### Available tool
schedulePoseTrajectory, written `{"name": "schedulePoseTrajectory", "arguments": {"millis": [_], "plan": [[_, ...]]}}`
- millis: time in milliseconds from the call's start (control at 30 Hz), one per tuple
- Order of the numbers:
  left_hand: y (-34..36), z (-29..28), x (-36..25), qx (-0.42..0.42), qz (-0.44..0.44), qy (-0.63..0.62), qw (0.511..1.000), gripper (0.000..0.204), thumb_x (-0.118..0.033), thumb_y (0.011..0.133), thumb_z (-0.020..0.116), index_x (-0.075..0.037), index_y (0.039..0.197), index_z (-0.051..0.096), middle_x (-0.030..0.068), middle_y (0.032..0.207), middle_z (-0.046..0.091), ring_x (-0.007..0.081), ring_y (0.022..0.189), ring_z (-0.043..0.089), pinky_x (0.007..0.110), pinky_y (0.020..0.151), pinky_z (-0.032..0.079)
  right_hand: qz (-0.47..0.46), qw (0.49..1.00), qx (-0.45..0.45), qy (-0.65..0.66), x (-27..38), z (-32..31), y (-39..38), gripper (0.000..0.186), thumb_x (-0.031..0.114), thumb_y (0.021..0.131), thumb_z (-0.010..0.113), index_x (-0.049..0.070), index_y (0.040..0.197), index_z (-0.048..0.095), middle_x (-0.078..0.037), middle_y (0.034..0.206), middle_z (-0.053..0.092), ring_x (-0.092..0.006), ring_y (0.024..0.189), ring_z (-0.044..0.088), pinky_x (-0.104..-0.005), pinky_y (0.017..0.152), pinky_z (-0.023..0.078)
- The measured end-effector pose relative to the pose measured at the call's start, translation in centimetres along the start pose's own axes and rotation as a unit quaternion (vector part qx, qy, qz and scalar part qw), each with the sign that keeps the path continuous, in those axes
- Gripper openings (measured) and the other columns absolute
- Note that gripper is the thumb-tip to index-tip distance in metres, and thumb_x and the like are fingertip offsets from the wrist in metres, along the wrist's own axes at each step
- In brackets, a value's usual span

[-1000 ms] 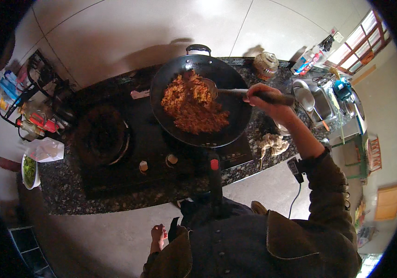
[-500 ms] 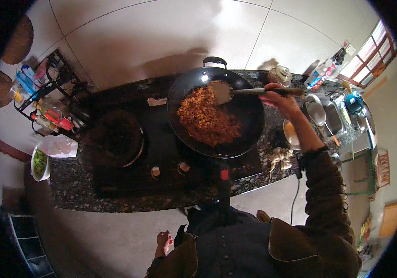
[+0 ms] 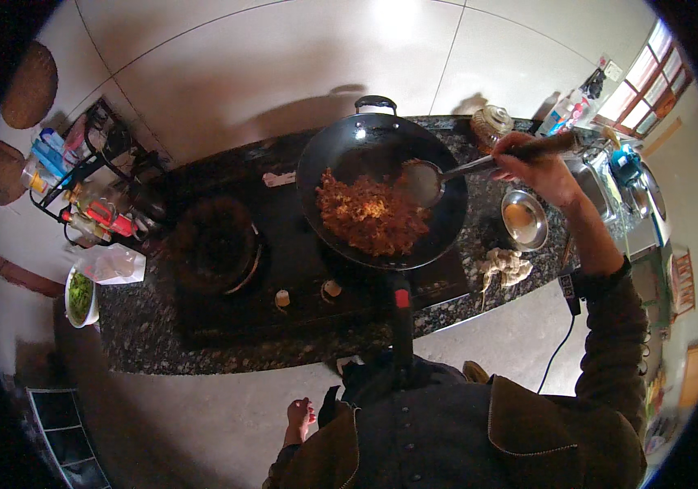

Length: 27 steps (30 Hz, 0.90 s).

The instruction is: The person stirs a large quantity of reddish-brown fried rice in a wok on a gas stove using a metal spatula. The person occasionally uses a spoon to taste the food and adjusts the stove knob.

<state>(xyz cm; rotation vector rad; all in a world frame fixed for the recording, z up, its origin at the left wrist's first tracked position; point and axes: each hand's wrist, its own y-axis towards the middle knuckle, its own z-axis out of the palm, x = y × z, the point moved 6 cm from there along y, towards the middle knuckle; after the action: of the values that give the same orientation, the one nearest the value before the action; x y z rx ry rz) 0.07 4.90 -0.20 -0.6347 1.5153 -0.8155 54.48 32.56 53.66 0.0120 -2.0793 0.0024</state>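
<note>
My right hand (image 3: 536,167) grips the dark handle of a metal spatula (image 3: 422,183), whose broad head rests at the right side of reddish-brown, chopped food (image 3: 365,212) in a black wok (image 3: 341,143). The wok sits on the dark cooktop (image 3: 284,326), its long handle toward me. Beside it on the right are a metal bowl (image 3: 518,216) with something orange inside and a crumpled pale cloth (image 3: 502,267). My left hand (image 3: 300,414) hangs low in front of the counter, fingers curled around something small that I cannot make out.
A second burner (image 3: 210,244) is left of the wok. Further left are a rack of bottles (image 3: 100,212), a clear bag (image 3: 117,263) and a bowl of chopped greens (image 3: 80,297). A lidded jar (image 3: 489,122) and a sink (image 3: 589,183) are at the right.
My right hand and the spatula have moved up and to the right, and the food has shifted in the wok. The metal bowl now shows fully. The view has also shifted.
</note>
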Motion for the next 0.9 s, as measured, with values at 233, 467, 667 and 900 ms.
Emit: {"name": "schedulePoseTrajectory", "arguments": {"millis": [233, 467, 667, 900], "plan": [[0.7, -0.3, 0.8, 0.006, -0.067, -0.109, 0.992, 0.023, -0.028, 0.087, 0.055, -0.005, 0.087, 0.056, 0.0080, 0.066, 0.056, 0.0170, 0.041, 0.049, 0.031, 0.039, 0.044, 0.193, 0.980, -0.051, 0.021, -4.2, -2.6, -1.6, 0.029, 0.031, 0.087, 0.057, 0.006, 0.099, 0.054, -0.006, 0.083, 0.062, -0.0178, 0.069, 0.066, -0.0283, 0.061, 0.055], [0.5, -1.0, -0.3, 0.032, -0.065, -0.082, 0.994, 0.021, -0.026, 0.086, 0.056, -0.006, 0.089, 0.056, 0.0081, 0.067, 0.057, 0.0178, 0.044, 0.052, 0.031, 0.041, 0.044, 0.099, 0.923, -0.147, 0.340, -11.6, 11.7, -4.7, 0.028, 0.028, 0.089, 0.055, 0.007, 0.107, 0.051, -0.009, 0.098, 0.059, -0.0207, 0.088, 0.064, -0.0333, 0.077, 0.053], [1.3, -1.3, -0.8, 0.063, -0.101, -0.154, 0.981, 0.021, -0.026, 0.085, 0.057, -0.006, 0.086, 0.057, 0.0082, 0.065, 0.057, 0.0197, 0.045, 0.052, 0.034, 0.042, 0.044, 0.121, 0.829, -0.269, 0.475, -13.2, 7.1, -3.3, 0.029, 0.029, 0.088, 0.055, 0.003, 0.100, 0.053, -0.012, 0.094, 0.060, -0.0255, 0.087, 0.064, -0.0363, 0.079, 0.053], [1.8, -3.2, 1.6, 0.049, -0.083, -0.120, 0.988, 0.026, -0.031, 0.086, 0.055, -0.005, 0.088, 0.056, 0.0084, 0.066, 0.057, 0.0190, 0.045, 0.053, 0.033, 0.041, 0.045, 0.177, 0.937, -0.174, 0.246, -7.3, 0.4, -5.0, 0.032, 0.035, 0.086, 0.055, 0.005, 0.096, 0.056, -0.010, 0.083, 0.062, -0.0218, 0.073, 0.066, -0.0314, 0.066, 0.055]]}}
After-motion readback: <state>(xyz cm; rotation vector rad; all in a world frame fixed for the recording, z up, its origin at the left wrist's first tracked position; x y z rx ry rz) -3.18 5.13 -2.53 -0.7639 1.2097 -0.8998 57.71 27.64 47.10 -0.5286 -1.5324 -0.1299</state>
